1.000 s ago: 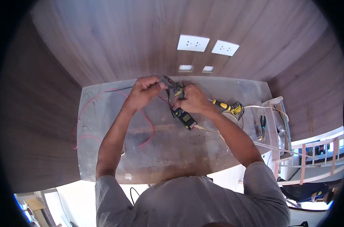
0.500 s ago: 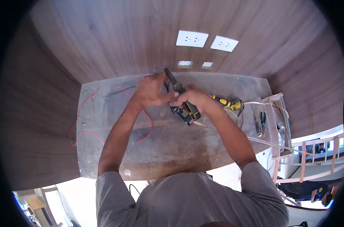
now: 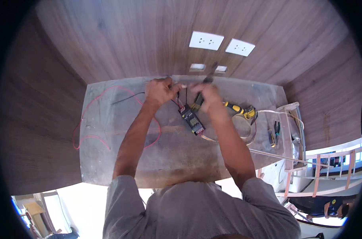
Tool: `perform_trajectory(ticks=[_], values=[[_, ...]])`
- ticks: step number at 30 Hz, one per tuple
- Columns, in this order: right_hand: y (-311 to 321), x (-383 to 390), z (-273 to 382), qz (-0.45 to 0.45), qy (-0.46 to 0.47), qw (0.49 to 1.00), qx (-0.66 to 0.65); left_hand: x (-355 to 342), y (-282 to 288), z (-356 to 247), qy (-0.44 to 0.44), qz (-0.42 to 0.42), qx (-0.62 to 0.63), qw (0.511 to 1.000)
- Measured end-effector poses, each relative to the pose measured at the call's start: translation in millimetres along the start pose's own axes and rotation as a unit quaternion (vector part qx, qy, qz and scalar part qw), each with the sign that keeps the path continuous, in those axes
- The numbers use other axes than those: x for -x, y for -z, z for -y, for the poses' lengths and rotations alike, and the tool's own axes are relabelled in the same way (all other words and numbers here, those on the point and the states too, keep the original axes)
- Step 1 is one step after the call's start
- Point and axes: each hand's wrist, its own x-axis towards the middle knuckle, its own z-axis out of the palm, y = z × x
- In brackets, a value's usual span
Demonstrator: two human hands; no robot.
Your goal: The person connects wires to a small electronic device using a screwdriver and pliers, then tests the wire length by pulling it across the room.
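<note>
My left hand point(image 3: 160, 91) pinches the ends of thin red and black wires above the grey worktop point(image 3: 121, 159). My right hand point(image 3: 207, 95), blurred by motion, grips a pair of pliers point(image 3: 201, 92) with yellow-black handles, jaws pointing up toward the wall. Just below both hands lies a small black box-shaped electrical unit point(image 3: 191, 119), with the wires running down to it. A long red wire point(image 3: 93, 119) loops over the left part of the worktop.
A yellow-black screwdriver point(image 3: 240, 109) and a pale flat cable point(image 3: 244, 133) lie right of the unit. More pliers point(image 3: 275, 130) rest by the right edge. Two white sockets point(image 3: 221, 44) and two small cut-outs sit in the wooden wall. A ladder point(image 3: 320, 171) stands lower right.
Both hands rose off the black unit toward the wall. The pliers swung up from lying over the unit. The left hand pulled the wire ends up and the unit now lies uncovered.
</note>
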Motion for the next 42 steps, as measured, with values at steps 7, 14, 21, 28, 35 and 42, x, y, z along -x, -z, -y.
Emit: perform_trajectory(ticks=[7, 14, 21, 28, 35, 42], values=[[23.3, 22.7, 5.6, -0.042, 0.142, 0.986, 0.08, 21.5, 25.0, -12.0, -0.079, -0.066, 0.056, 0.993], [41.1, 51.7, -30.8, -0.089, 0.075, 0.943, 0.31, 27.4, 58.3, -8.1, -0.124, -0.123, 0.115, 0.978], [72.7, 88.7, -39.4, -0.053, 0.106, 0.934, 0.338, 91.9, 47.5, 77.0, 0.272, -0.204, 0.362, 0.868], [92.2, 113.2, -31.5, -0.081, 0.071, 0.928, 0.357, 62.3, 8.3, 83.5, 0.368, -0.173, 0.53, 0.745], [110.6, 129.6, -29.5, 0.007, 0.006, 1.0, 0.0, 6.3, -9.2, 77.4, 0.315, -0.276, 0.524, 0.741], [112.0, 137.8, -34.0, 0.072, 0.034, 0.982, -0.171, -11.7, -3.6, 68.3, 0.206, -0.31, 0.472, 0.799]])
